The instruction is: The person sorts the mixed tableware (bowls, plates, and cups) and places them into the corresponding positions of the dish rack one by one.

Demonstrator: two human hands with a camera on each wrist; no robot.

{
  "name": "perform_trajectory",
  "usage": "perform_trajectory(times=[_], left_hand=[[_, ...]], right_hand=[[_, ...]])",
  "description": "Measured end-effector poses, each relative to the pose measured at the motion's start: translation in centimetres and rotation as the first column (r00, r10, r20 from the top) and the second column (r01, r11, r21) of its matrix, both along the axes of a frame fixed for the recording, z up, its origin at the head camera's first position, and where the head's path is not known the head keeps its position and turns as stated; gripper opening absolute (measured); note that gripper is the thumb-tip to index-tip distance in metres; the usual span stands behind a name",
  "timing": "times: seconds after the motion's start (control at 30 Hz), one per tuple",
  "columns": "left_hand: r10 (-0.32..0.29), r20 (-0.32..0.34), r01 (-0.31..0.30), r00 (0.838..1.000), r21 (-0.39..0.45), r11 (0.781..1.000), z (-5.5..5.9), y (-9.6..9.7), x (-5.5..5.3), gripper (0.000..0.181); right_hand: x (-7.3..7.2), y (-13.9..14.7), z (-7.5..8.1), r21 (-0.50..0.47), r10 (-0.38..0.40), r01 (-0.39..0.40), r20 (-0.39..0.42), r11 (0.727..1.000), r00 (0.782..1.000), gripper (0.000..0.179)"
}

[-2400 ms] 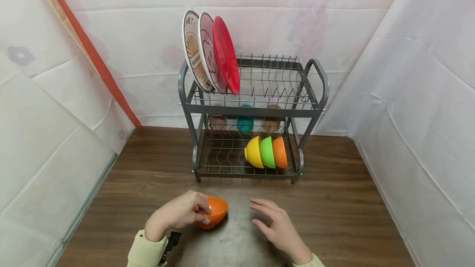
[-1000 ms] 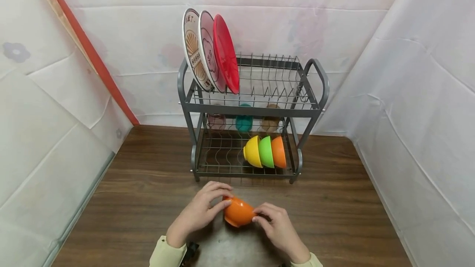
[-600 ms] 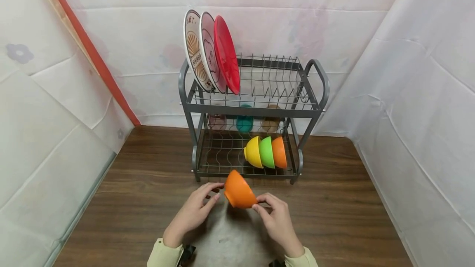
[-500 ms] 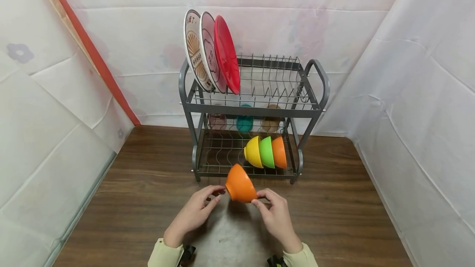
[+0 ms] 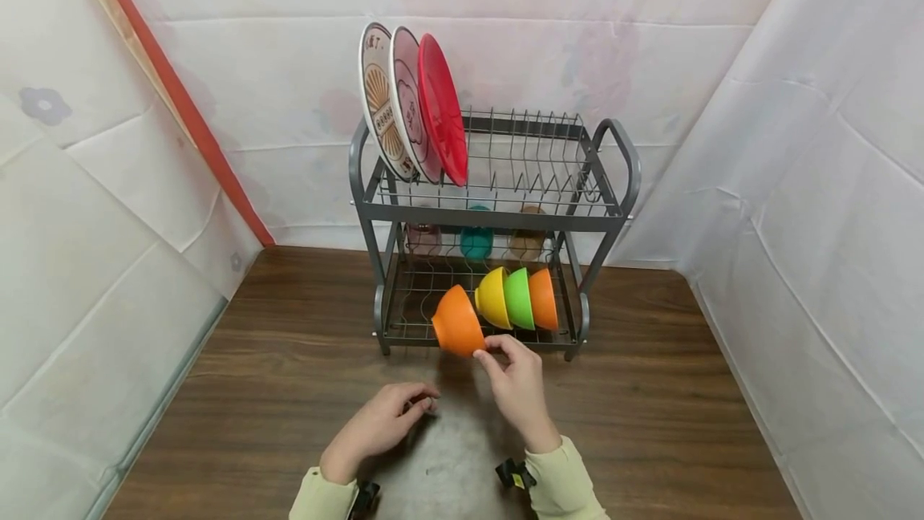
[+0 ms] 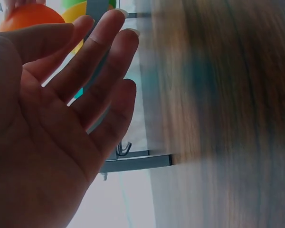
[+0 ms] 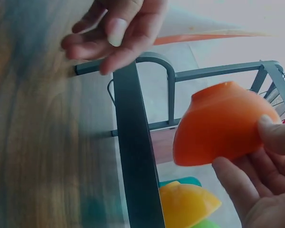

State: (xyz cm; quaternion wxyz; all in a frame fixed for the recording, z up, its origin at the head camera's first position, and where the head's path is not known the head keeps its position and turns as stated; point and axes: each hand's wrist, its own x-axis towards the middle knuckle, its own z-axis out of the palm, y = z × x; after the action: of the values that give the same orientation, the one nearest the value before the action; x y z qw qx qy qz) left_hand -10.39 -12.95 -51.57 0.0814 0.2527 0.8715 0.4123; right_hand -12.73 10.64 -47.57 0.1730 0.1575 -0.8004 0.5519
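Observation:
My right hand [image 5: 521,387] pinches the rim of an orange bowl [image 5: 458,322] between thumb and fingers. The bowl is tipped on its side, its foot to the left, and overlaps the front edge of the rack's lower tier in the head view. In the right wrist view the same orange bowl [image 7: 223,126] is held at its rim. My left hand [image 5: 386,424] is over the table with relaxed fingers and nothing in it. Just right of the held bowl, a yellow bowl [image 5: 492,298], a green bowl [image 5: 518,298] and a second orange bowl [image 5: 544,299] stand nested sideways on the lower tier.
The grey two-tier dish rack [image 5: 498,218] stands at the back of the wooden table [image 5: 650,424]. Two patterned plates [image 5: 377,95] and a red plate [image 5: 442,111] lean at the upper left. Behind the bowls are a pink cup [image 5: 423,241], a teal cup [image 5: 476,242] and a brown cup [image 5: 528,242].
The orange bowl went from the left hand to the right, was tipped on its side and lifted forward to the rack. The left hand let go and drew back slightly.

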Motion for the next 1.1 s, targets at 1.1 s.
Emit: perform_trajectory(times=[1.1], left_hand=[[0.005, -0.015, -0.006, 1.0, -0.052, 0.999, -0.4, 0.4, 0.2, 0.021]], right_hand=[[-4.9, -1.8, -1.5, 0.158, -0.199, 0.191, 0.035, 0.969, 0.979, 0.01]])
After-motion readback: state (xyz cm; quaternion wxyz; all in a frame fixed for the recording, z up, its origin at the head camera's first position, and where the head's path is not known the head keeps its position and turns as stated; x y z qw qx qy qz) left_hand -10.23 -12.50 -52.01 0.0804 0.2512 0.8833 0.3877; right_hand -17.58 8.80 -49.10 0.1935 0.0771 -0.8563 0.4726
